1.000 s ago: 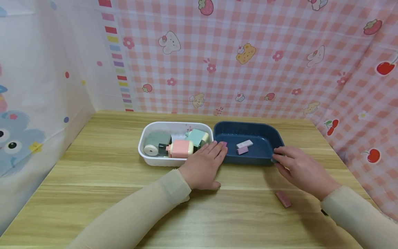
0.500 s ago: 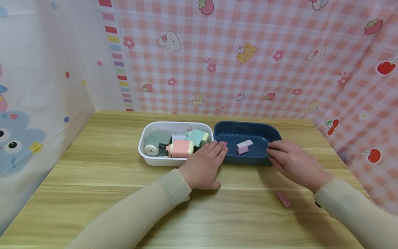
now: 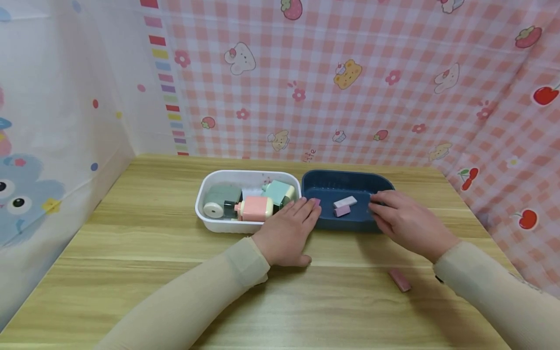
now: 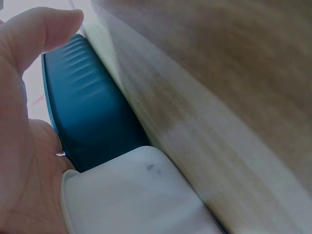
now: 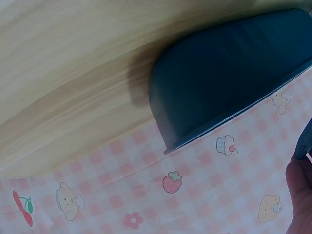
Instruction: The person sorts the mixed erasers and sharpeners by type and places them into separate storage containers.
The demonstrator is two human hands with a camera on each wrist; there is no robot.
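Observation:
My left hand lies with straight fingers across the adjoining rims of a white tub and a dark blue tub. By its fingertips a bit of purple-pink shows. My right hand is over the dark blue tub's right end, its thumb and fingers pinching a small dark grey-blue piece, mostly hidden in the head view. Inside that tub lie a white block and a small lilac block. A dusky pink block lies on the table below my right hand.
Bottle-shaped things fill the white tub: a pink and cream one, a teal one and a grey-green one. The wooden table meets a pink checked cloth at the back and right.
My right hand has moved left, from the dark blue tub's right edge to over its inside, carrying the grey-blue piece. My left hand and the blocks have stayed put.

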